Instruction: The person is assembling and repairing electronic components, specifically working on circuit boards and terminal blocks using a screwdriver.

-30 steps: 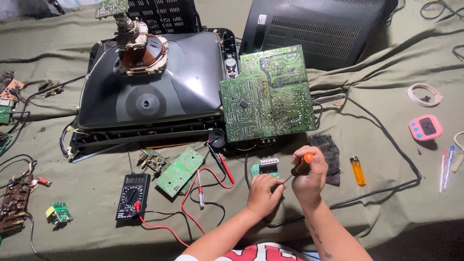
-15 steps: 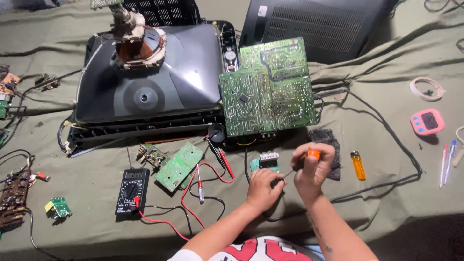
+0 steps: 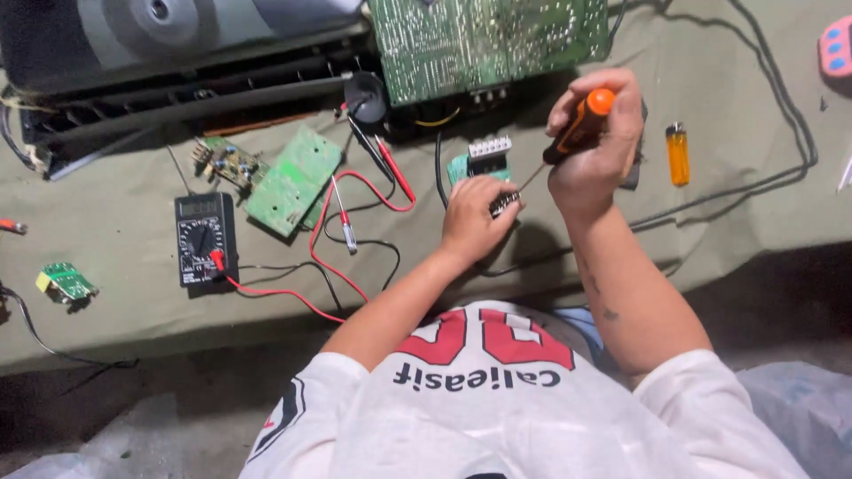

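My right hand (image 3: 593, 151) grips a screwdriver (image 3: 577, 129) with an orange and black handle, its thin shaft slanting down to the left. The tip meets a small black part (image 3: 504, 205) pinched in the fingers of my left hand (image 3: 475, 217). Just beyond my left hand lies a small teal board with a white connector block (image 3: 484, 155). Both hands hover low over the green cloth, in front of a large green circuit board (image 3: 488, 44).
A black multimeter (image 3: 205, 238) with red and black leads lies to the left, next to a green board (image 3: 293, 180). An orange lighter (image 3: 678, 153) lies right of my hands. A picture tube's black frame (image 3: 177, 84) fills the far left. A small board (image 3: 64, 281) sits near the left edge.
The view has dropped and drawn closer to the hands. My right hand has risen slightly with the screwdriver, and my left hand stays on the small part.
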